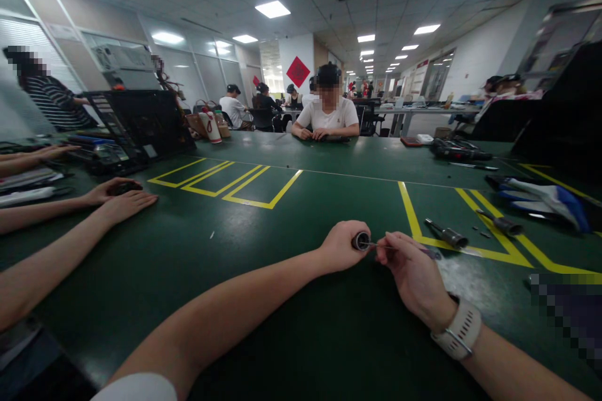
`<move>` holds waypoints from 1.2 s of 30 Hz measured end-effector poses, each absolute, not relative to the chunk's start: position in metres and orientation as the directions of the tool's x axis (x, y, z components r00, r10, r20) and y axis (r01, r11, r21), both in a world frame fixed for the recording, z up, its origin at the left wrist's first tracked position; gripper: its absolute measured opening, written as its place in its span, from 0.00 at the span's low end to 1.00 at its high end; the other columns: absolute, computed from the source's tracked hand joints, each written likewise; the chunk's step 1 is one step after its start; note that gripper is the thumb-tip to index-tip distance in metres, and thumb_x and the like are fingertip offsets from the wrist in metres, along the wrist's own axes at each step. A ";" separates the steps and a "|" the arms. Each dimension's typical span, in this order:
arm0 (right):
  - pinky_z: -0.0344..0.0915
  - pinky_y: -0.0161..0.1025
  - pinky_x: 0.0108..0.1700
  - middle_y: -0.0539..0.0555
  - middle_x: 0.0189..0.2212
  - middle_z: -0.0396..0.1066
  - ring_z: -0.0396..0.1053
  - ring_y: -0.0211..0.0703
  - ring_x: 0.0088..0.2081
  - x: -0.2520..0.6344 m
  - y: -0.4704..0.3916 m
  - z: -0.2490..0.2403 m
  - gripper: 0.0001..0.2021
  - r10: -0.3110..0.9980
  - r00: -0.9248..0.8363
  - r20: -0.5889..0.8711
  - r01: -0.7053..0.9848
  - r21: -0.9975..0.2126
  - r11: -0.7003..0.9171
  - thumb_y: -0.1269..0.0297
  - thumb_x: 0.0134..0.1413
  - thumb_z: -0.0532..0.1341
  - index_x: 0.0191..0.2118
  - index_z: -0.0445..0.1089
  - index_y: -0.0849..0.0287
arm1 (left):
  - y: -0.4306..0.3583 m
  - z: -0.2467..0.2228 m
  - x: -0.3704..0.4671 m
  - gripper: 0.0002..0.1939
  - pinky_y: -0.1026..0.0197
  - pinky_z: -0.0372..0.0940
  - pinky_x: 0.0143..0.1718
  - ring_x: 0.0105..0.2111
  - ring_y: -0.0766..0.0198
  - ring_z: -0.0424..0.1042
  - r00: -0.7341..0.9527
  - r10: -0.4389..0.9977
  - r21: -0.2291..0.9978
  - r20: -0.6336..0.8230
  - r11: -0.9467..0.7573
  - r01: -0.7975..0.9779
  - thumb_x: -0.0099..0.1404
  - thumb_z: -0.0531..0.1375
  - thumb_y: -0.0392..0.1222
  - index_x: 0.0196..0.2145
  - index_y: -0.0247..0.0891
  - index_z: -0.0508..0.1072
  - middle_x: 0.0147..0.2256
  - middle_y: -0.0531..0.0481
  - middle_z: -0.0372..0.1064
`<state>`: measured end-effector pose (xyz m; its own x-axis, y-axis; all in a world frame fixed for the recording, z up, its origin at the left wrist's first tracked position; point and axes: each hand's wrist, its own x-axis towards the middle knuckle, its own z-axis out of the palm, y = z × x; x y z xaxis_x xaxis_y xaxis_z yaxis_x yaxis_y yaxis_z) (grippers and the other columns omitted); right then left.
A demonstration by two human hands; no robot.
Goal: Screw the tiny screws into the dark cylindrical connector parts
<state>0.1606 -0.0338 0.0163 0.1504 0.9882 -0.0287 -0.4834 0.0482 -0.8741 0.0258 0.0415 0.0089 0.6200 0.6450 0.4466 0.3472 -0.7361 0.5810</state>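
Between the pinching fingers [383,252] of the person's right hand [416,272] sits a thin rod [373,244], its end at the mouth of a dark metal socket [361,240] that the left hand [342,247] curls around, above the green bench [301,351]. Two similar sockets [449,235] lie to the right, by yellow tape [411,213]; gloves [548,197] rest farther out.

Metal cylinder [361,240]: I am seeing it looking dark, round and hollow, sitting enclosed in the left hand [345,245].
Cylinder mouth: it is facing me, above the bench [291,313].
Thin rod [374,244]: it is running nearly level from the right hand [408,266] to the mouth, its tip's depth staying unclear.
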 end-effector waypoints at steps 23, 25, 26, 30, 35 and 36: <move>0.60 0.37 0.27 0.48 0.15 0.64 0.60 0.37 0.21 0.163 -0.033 0.016 0.11 0.977 0.194 -0.087 -0.532 -0.846 0.031 0.60 0.42 0.65 0.17 0.70 0.59 | 0.040 0.010 0.024 0.07 0.66 0.57 0.28 0.27 0.69 0.62 0.640 0.632 0.581 0.437 -0.742 0.335 0.55 0.60 0.40 0.27 0.36 0.65 0.26 0.55 0.62; 0.60 0.37 0.27 0.48 0.15 0.63 0.60 0.37 0.21 0.163 -0.032 0.016 0.11 0.976 0.200 -0.091 -0.539 -0.842 0.032 0.60 0.42 0.65 0.17 0.70 0.59 | 0.038 0.011 0.024 0.07 0.66 0.56 0.27 0.27 0.69 0.62 0.630 0.653 0.591 0.419 -0.723 0.356 0.55 0.60 0.40 0.29 0.36 0.65 0.27 0.55 0.63; 0.61 0.37 0.27 0.48 0.14 0.63 0.60 0.37 0.20 0.164 -0.031 0.016 0.11 0.975 0.201 -0.093 -0.542 -0.840 0.032 0.60 0.42 0.65 0.17 0.70 0.59 | 0.038 0.012 0.024 0.08 0.67 0.56 0.26 0.26 0.69 0.62 0.619 0.671 0.600 0.408 -0.708 0.372 0.54 0.61 0.41 0.30 0.37 0.64 0.27 0.55 0.63; 0.61 0.37 0.27 0.48 0.14 0.62 0.59 0.36 0.19 0.164 -0.030 0.017 0.11 0.972 0.209 -0.104 -0.551 -0.834 0.029 0.61 0.40 0.65 0.16 0.69 0.59 | 0.036 0.012 0.025 0.12 0.67 0.53 0.23 0.24 0.70 0.61 0.583 0.728 0.616 0.361 -0.656 0.437 0.53 0.61 0.42 0.32 0.37 0.62 0.26 0.56 0.62; 0.60 0.37 0.26 0.48 0.14 0.62 0.58 0.36 0.19 0.163 -0.031 0.019 0.11 0.972 0.207 -0.107 -0.553 -0.833 0.026 0.60 0.40 0.65 0.15 0.68 0.58 | 0.033 0.014 0.021 0.10 0.66 0.55 0.27 0.26 0.69 0.62 0.646 0.678 0.568 0.351 -0.702 0.429 0.55 0.61 0.42 0.32 0.37 0.64 0.27 0.55 0.64; 0.60 0.38 0.26 0.48 0.13 0.62 0.58 0.36 0.19 0.163 -0.031 0.019 0.11 0.973 0.204 -0.104 -0.552 -0.834 0.026 0.60 0.40 0.65 0.15 0.68 0.58 | 0.033 0.015 0.019 0.10 0.66 0.55 0.28 0.27 0.69 0.62 0.659 0.662 0.555 0.356 -0.717 0.421 0.55 0.62 0.42 0.31 0.36 0.65 0.28 0.54 0.64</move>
<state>0.1633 -0.0312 0.0187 0.2043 0.9733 -0.1043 -0.5518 0.0264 -0.8336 0.0191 0.0330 0.0149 0.6591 0.6624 0.3563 0.4207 -0.7173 0.5554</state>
